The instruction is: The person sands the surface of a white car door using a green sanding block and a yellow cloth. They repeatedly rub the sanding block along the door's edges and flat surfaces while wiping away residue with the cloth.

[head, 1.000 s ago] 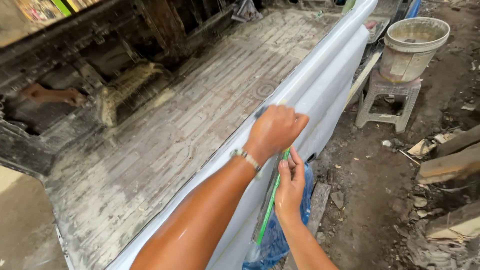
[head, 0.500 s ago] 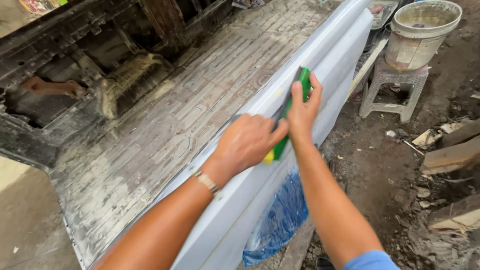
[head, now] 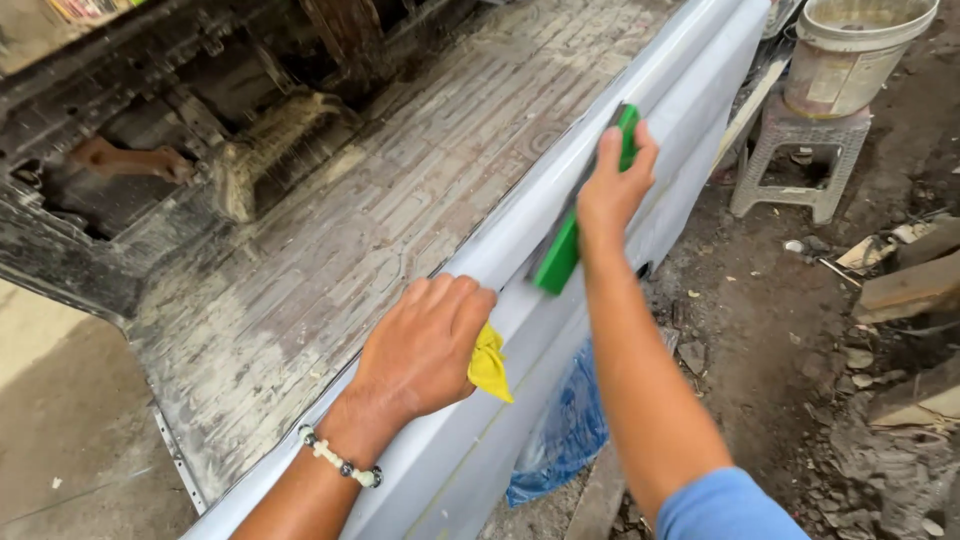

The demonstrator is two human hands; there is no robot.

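My right hand [head: 612,190] grips a long green sanding block [head: 560,255] and presses it flat against the outer face of a pale grey truck-bed side panel [head: 690,90]. My left hand [head: 425,345], with a bead bracelet at the wrist, rests on the panel's top edge nearer to me and clutches a yellow cloth [head: 490,365], which pokes out below the fingers. The two hands are about a forearm's length apart along the panel.
The worn, ribbed truck bed floor [head: 330,240] lies left of the panel. A dirty bucket [head: 850,50] stands on a grey plastic stool [head: 790,160] at top right. A blue plastic bag [head: 560,430] hangs below the panel. Wood scraps and rubble [head: 900,300] litter the dirt ground.
My right hand has slid the green block farther along the panel, away from me. My left hand has drawn back toward me, and the yellow cloth now shows under it.
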